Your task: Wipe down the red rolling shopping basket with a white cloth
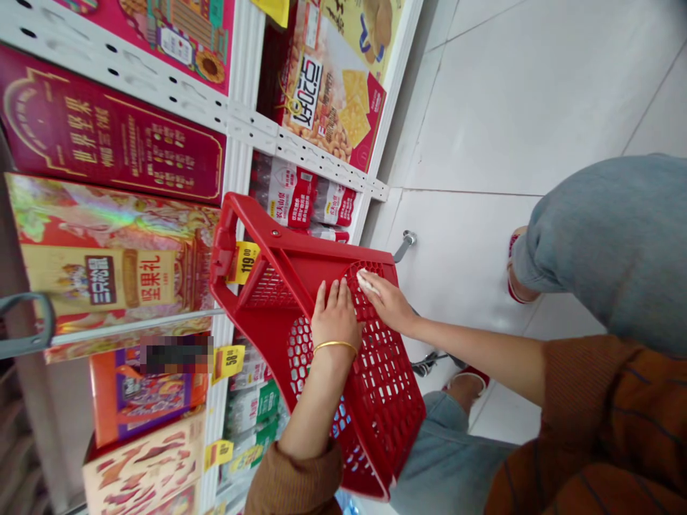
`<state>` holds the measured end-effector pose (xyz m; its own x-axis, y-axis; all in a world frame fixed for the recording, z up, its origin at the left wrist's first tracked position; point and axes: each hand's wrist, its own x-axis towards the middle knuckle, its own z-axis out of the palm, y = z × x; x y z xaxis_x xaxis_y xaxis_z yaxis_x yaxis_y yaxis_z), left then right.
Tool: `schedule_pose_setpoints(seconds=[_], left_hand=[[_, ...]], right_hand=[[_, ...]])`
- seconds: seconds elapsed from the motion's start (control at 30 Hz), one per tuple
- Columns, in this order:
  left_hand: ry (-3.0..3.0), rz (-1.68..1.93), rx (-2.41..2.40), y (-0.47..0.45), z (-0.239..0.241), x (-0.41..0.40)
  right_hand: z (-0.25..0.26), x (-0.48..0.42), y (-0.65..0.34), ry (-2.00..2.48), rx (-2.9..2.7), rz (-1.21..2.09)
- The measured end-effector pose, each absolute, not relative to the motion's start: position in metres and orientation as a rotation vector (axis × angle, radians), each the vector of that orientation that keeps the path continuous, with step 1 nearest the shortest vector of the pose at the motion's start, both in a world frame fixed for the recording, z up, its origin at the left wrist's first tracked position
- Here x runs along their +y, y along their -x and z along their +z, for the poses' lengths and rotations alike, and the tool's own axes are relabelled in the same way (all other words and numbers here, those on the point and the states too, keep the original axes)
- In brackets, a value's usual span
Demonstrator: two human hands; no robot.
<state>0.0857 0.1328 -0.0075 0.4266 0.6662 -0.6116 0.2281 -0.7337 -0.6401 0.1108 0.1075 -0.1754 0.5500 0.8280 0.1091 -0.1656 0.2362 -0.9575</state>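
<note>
A red plastic shopping basket with perforated walls rests tilted against my lap. My left hand, a gold bangle on its wrist, lies flat on the basket's side wall with fingers stretched out. My right hand presses a small white cloth against the basket wall near its rim, fingers closed over it. Both hands sit side by side, nearly touching.
White shelves on the left carry gift boxes, bottled water and yellow price tags. A grey trolley handle juts in at the far left. White floor tiles spread to the right, by my knees in grey jeans.
</note>
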Motion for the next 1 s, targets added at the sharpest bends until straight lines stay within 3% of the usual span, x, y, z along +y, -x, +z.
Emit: schedule_pose_setpoints(seconds=[0.27, 0.73, 1.0], left_hand=[[2.341, 1.048, -0.794, -0.068, 0.000, 0.129], [2.484, 0.905, -0.788, -0.057, 0.012, 0.127], [2.555, 0.662, -0.863, -0.039, 0.013, 0.123]], right_hand=[[-0.155, 0.150, -0.101, 1.204, -0.787, 0.676], [-0.148, 0.113, -0.097, 1.094, -0.922, 0.689], [-0.130, 0.163, -0.120, 1.245, -0.592, 0.572]])
